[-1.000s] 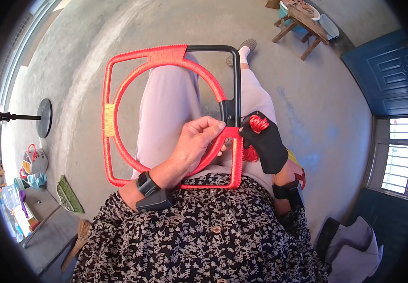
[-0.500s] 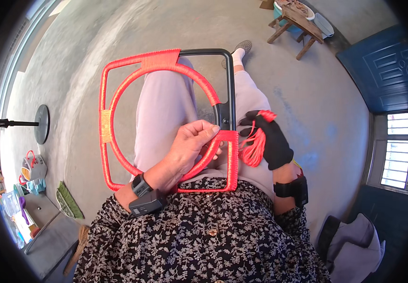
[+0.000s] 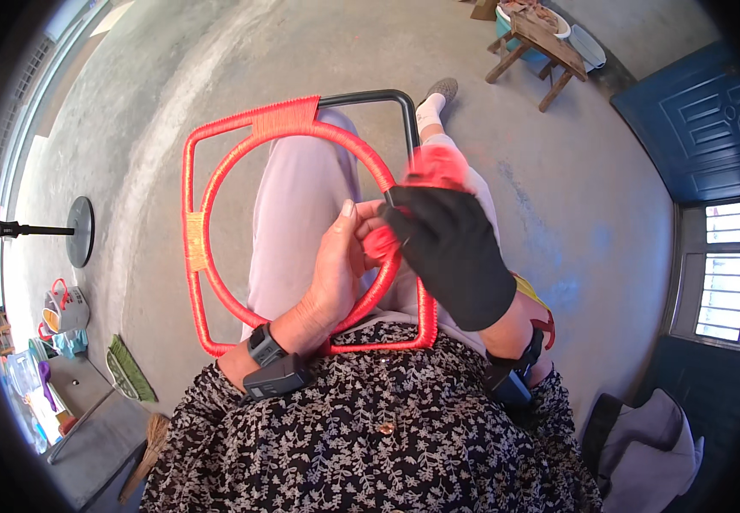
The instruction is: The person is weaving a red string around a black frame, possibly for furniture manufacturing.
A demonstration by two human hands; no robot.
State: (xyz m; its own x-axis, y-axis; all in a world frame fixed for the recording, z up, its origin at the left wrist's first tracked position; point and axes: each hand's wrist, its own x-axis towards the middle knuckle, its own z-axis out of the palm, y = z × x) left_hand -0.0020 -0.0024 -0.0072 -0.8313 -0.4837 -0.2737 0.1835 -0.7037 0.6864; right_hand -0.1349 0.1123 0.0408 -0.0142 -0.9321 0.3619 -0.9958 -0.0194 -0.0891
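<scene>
A black metal frame (image 3: 370, 96) with rounded corners and a ring inside rests over my lap. Red cord is wound tightly round most of it, with an orange-yellow band (image 3: 195, 241) at its left side; the upper right corner is bare black. My right hand (image 3: 459, 252), in a black glove, is closed on a loose bundle of red cord (image 3: 438, 167), smeared by motion, above the frame's right side. Bare, my left hand (image 3: 336, 265) reaches inside the ring, thumb raised and fingers curled against red cord beside the gloved fingertips. Its fingertips are partly hidden.
A wooden stool (image 3: 541, 47) stands far right by a tub. At left are a round black stand base (image 3: 80, 232), a bucket (image 3: 66, 308), a green brush head (image 3: 130, 369) and a cluttered grey table (image 3: 88, 436). Grey cloth (image 3: 648, 453) lies lower right, near blue doors (image 3: 686, 120).
My right hand has swung left and inward with the cord bundle, from beside the frame to over its right bar. My left thumb has lifted off the frame, its fingers meeting the cord.
</scene>
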